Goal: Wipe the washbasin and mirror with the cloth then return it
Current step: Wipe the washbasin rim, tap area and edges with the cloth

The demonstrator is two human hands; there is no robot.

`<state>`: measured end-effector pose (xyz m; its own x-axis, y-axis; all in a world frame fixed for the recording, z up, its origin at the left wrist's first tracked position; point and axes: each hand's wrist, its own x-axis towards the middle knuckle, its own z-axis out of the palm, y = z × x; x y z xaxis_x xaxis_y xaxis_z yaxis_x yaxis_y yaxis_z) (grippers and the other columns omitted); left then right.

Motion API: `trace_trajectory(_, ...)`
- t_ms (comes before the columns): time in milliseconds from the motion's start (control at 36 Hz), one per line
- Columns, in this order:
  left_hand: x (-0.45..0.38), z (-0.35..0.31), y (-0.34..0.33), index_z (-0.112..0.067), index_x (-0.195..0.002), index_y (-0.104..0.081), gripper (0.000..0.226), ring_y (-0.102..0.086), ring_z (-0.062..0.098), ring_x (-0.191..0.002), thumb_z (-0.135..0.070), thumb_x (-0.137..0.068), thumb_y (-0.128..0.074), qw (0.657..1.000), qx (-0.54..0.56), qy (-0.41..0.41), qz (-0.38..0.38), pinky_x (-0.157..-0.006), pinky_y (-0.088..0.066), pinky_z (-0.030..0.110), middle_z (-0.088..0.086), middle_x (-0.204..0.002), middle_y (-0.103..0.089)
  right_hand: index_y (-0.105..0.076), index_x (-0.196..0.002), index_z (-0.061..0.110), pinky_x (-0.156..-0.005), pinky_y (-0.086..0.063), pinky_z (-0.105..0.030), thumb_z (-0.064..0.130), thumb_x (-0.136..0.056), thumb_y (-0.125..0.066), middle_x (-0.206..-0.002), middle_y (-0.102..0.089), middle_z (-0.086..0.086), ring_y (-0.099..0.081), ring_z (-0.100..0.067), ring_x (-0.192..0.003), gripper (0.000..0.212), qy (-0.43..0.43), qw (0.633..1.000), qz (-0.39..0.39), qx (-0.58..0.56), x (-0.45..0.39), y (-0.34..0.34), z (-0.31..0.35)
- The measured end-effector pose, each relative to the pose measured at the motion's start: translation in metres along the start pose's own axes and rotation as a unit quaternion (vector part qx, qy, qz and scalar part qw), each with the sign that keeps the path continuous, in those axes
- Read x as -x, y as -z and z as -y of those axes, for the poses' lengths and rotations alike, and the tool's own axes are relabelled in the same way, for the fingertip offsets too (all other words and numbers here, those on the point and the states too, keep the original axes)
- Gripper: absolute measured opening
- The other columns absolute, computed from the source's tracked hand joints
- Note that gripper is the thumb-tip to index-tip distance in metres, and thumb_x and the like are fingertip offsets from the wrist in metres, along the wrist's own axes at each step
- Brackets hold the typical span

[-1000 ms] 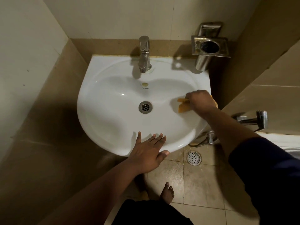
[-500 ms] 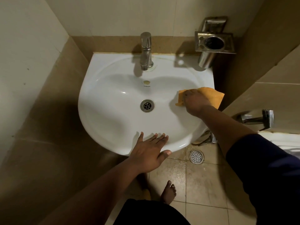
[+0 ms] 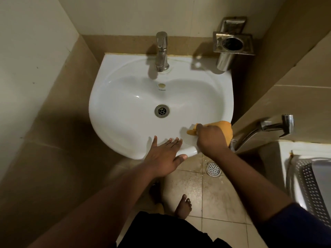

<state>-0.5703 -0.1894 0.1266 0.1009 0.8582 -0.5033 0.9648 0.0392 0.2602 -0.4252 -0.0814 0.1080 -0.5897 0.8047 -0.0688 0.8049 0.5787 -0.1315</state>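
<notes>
- While the view looks straight down from head height, a white washbasin (image 3: 125,97) fills the middle, fixed to a beige tiled wall.
- At the basin's near right rim, the right hand (image 3: 212,138) is curled around a bunched orange cloth (image 3: 224,128) and presses it against the porcelain.
- Part of the cloth pokes out past the knuckles toward the bowl, and the rest bulges behind the hand at the basin's right edge.
- Just beside it, the left hand (image 3: 165,156) lies flat on the front rim, fingers straight and spread, thumb hooked over the outer lip.
- Near the bowl's centre sits a round metal drain (image 3: 162,111), well apart from both hands.
- At the back rim stands a chrome tap (image 3: 161,51).
- To its right, a metal holder (image 3: 232,44) is mounted on the wall.
- On the right wall hangs a chrome spray handle (image 3: 275,126).
- Below the basin, a round floor drain (image 3: 213,168) sits in the tiles, and a bare foot (image 3: 183,205) stands nearby.
</notes>
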Motion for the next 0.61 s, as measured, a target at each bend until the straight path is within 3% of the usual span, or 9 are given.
trace_trajectory(83, 0.002, -0.001, -0.001, -0.02, -0.15, -0.005, 0.062, -0.005, 0.013, -0.146, -0.051, -0.097, -0.018, 1.0, 0.007, 0.01, -0.004, -0.115, 0.01, 0.053, -0.002, -0.158, -0.008, -0.055, -0.064, 0.002, -0.045, -0.041, -0.027, 0.002, -0.053, -0.051, -0.043, -0.054, -0.01, -0.05, -0.026, -0.035, 0.012, -0.02, 0.992, -0.111, -0.06, 0.017, -0.007, 0.022)
trace_trajectory(250, 0.005, 0.003, -0.005, -0.02, -0.15, -0.008, 0.062, -0.01, 0.015, -0.145, -0.047, -0.097, -0.025, 0.999, 0.004, 0.013, -0.035, -0.114, 0.005, 0.054, -0.002, -0.157, -0.013, -0.056, -0.061, 0.005, -0.048, -0.043, -0.023, -0.001, -0.043, -0.079, -0.043, -0.053, -0.005, -0.05, -0.021, -0.036, 0.03, -0.005, 0.987, -0.108, -0.118, 0.037, -0.009, 0.059)
trace_trajectory(306, 0.007, 0.005, -0.006, -0.02, -0.15, -0.009, 0.061, -0.009, 0.014, -0.145, -0.049, -0.097, -0.024, 0.999, 0.0, 0.018, -0.043, -0.115, 0.004, 0.054, -0.002, -0.157, -0.013, -0.056, -0.066, 0.005, -0.053, -0.047, -0.026, 0.001, -0.054, -0.07, -0.05, -0.057, -0.008, -0.055, -0.025, -0.043, 0.019, 0.03, 0.986, -0.107, -0.123, 0.041, -0.01, 0.051)
trace_trajectory(361, 0.011, 0.011, -0.007, -0.02, -0.15, -0.009, 0.063, -0.008, 0.013, -0.145, -0.052, -0.097, -0.02, 0.999, -0.009, 0.025, -0.047, -0.116, 0.005, 0.054, -0.003, -0.158, -0.011, -0.061, -0.077, 0.007, -0.069, -0.051, -0.034, 0.008, -0.069, -0.057, -0.066, -0.066, -0.008, -0.064, -0.028, -0.06, 0.009, 0.048, 0.987, -0.108, -0.107, 0.043, -0.012, 0.034)
trace_trajectory(444, 0.022, 0.029, -0.01, -0.021, -0.149, -0.011, 0.077, -0.009, 0.012, -0.145, -0.065, -0.086, -0.004, 0.997, -0.016, 0.044, -0.066, -0.115, 0.006, 0.053, -0.005, -0.157, -0.014, -0.065, -0.104, 0.01, -0.102, -0.037, -0.047, 0.022, -0.088, -0.04, -0.101, -0.071, -0.007, -0.067, -0.023, -0.095, 0.033, 0.021, 0.99, -0.106, -0.085, 0.047, -0.019, 0.015)
trace_trajectory(500, 0.032, 0.046, -0.011, -0.022, -0.148, -0.018, 0.091, -0.013, 0.011, -0.144, -0.066, -0.073, 0.007, 0.993, -0.004, 0.062, -0.101, -0.115, 0.005, 0.052, -0.006, -0.155, -0.021, -0.063, -0.111, 0.006, -0.106, -0.029, -0.049, 0.021, -0.09, -0.036, -0.11, -0.069, -0.012, -0.064, -0.026, -0.106, 0.038, -0.003, 0.984, -0.121, -0.128, 0.05, -0.02, 0.02)
trace_trajectory(611, 0.048, 0.08, -0.012, -0.019, -0.142, -0.037, 0.085, -0.025, 0.013, -0.142, -0.062, -0.076, -0.004, 0.977, 0.011, 0.091, -0.192, -0.114, 0.001, 0.053, -0.003, -0.148, -0.038, -0.062, -0.113, -0.001, -0.104, -0.027, -0.055, 0.011, -0.084, -0.031, -0.113, -0.067, -0.017, -0.062, -0.03, -0.11, 0.044, -0.046, 0.97, -0.132, -0.197, 0.059, -0.022, 0.06)
